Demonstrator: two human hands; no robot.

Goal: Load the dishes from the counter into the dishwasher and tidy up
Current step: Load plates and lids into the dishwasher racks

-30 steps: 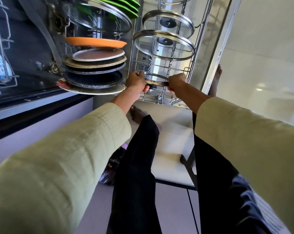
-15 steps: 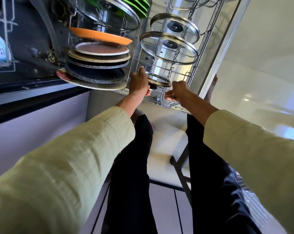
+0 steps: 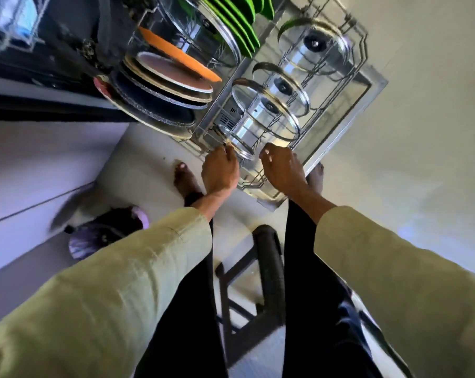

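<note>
The dishwasher's lower rack (image 3: 348, 105) is pulled out over the open door. A small glass lid (image 3: 237, 144) with a metal rim stands at the rack's near end. My left hand (image 3: 220, 173) pinches its left rim. My right hand (image 3: 282, 170) sits just right of the lid with fingers loosely curled, holding nothing that I can see. Behind the small lid stand larger glass lids (image 3: 269, 107). An orange plate (image 3: 176, 54), brown and dark plates (image 3: 160, 96) and green plates (image 3: 230, 20) fill the rack's left side.
The upper rack (image 3: 9, 25) shows at the top left. My bare feet (image 3: 184, 178) stand on the pale floor by the door. A black metal frame (image 3: 269, 268) lies between my legs. A purple object (image 3: 105, 236) lies on the floor by the cabinet.
My right hand has let go of the small lid and drawn back to its right. My left hand stays on the lid's rim. The view has tilted.
</note>
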